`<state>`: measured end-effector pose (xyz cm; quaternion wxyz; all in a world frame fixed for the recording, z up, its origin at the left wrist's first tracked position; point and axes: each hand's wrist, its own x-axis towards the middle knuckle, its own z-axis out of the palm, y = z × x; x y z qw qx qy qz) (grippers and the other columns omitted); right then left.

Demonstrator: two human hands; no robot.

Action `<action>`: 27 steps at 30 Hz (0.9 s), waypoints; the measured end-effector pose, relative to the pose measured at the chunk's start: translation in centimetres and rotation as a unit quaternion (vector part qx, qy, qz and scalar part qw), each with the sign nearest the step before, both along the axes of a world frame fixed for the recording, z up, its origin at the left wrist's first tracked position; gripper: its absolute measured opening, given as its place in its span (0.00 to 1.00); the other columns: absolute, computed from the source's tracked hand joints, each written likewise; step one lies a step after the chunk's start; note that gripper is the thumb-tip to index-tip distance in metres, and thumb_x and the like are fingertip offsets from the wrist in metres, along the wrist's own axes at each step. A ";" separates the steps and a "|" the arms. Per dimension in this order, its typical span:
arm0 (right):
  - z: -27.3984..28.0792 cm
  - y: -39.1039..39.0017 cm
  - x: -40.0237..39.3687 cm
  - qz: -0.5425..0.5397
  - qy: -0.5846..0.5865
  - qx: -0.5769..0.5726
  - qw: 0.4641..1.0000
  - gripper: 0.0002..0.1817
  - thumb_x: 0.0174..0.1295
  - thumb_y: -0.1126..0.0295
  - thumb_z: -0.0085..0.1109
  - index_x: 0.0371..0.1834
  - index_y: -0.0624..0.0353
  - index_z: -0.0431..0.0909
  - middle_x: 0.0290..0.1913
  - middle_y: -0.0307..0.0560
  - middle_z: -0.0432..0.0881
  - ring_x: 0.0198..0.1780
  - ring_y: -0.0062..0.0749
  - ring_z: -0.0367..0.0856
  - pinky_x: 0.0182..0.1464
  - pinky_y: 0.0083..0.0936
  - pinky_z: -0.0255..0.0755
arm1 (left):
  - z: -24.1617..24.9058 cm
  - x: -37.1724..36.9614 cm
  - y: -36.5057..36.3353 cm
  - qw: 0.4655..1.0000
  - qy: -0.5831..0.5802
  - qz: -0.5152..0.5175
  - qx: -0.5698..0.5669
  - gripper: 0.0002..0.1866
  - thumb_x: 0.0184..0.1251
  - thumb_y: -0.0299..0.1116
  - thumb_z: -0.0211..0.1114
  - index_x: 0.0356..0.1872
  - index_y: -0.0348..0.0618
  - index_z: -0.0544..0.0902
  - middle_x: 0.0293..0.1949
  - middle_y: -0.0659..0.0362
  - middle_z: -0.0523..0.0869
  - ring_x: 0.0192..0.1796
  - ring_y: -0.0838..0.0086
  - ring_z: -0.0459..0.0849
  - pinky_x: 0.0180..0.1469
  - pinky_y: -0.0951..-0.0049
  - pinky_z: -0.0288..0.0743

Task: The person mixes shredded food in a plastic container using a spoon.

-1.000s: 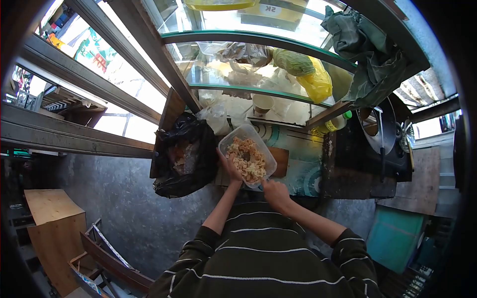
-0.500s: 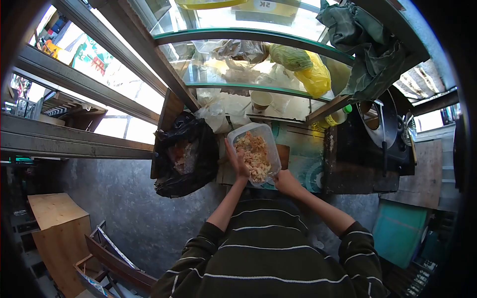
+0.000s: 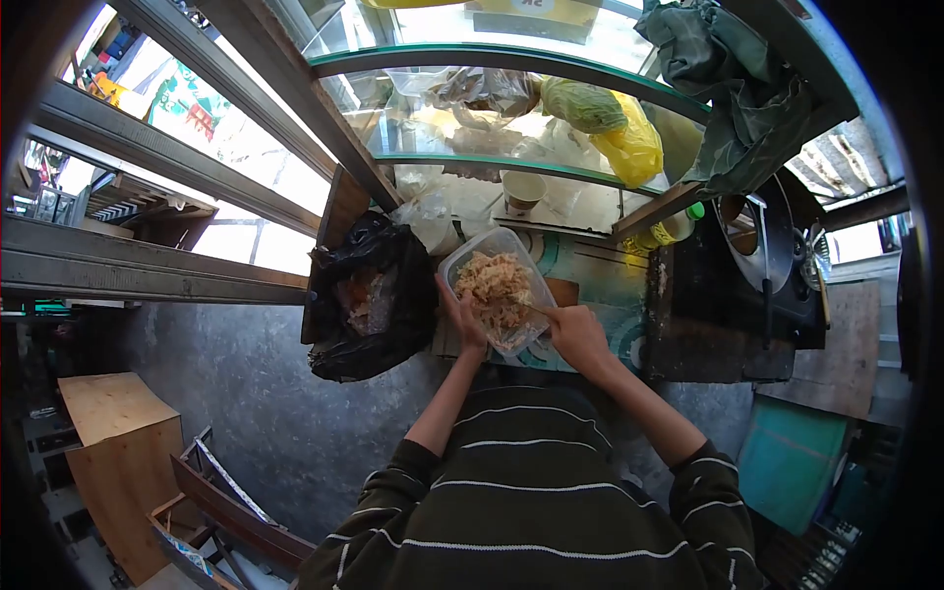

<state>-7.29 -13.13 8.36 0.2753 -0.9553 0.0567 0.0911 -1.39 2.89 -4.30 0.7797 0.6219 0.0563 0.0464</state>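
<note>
A clear plastic container (image 3: 458,262) filled with pale shredded food (image 3: 492,283) is held tilted over the counter edge. My left hand (image 3: 460,317) grips the container's left side from below. My right hand (image 3: 580,336) is at its lower right corner, fingers closed around a thin utensil (image 3: 536,303) whose tip reaches into the food. What kind of utensil it is cannot be made out. Both arms wear dark sleeves with light stripes.
An open black plastic bag (image 3: 379,258) with scraps hangs just left of the container. Behind it are glass shelves with a paper cup (image 3: 522,189), clear bags and a yellow bag (image 3: 634,149). A green cloth (image 3: 733,93) hangs above a dark stove (image 3: 757,265) on the right. A wooden crate (image 3: 113,447) stands lower left.
My right hand has moved from the container's bottom end up to its right side, and the utensil now reaches into the food. The container has shifted slightly right and up.
</note>
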 end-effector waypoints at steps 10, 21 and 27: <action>-3.9 3.5 -2.9 0.120 0.110 -0.127 0.978 0.20 0.52 0.73 0.48 0.51 0.56 0.71 0.29 0.54 0.77 0.27 0.48 0.80 0.28 0.40 0.74 | -6.2 0.1 0.7 0.980 0.076 0.043 -0.177 0.25 0.61 0.41 0.48 0.56 0.37 0.63 0.52 0.55 0.70 0.56 0.68 0.69 0.59 0.70 0.60; -5.0 4.4 -0.6 0.108 -0.005 -0.196 0.975 0.19 0.51 0.75 0.48 0.49 0.65 0.70 0.26 0.53 0.78 0.24 0.41 0.81 0.22 0.31 0.75 | -9.7 0.2 1.1 0.955 0.130 0.035 -0.263 0.22 0.60 0.43 0.49 0.51 0.39 0.68 0.47 0.55 0.75 0.51 0.66 0.75 0.56 0.66 0.66; -1.4 1.7 -0.9 0.180 0.103 -0.111 0.972 0.09 0.50 0.76 0.47 0.34 0.66 0.72 0.21 0.54 0.78 0.26 0.45 0.81 0.24 0.35 0.75 | -10.1 -0.7 1.4 0.932 0.158 -0.046 -0.322 0.23 0.60 0.43 0.47 0.49 0.36 0.71 0.50 0.53 0.75 0.53 0.64 0.74 0.57 0.65 0.66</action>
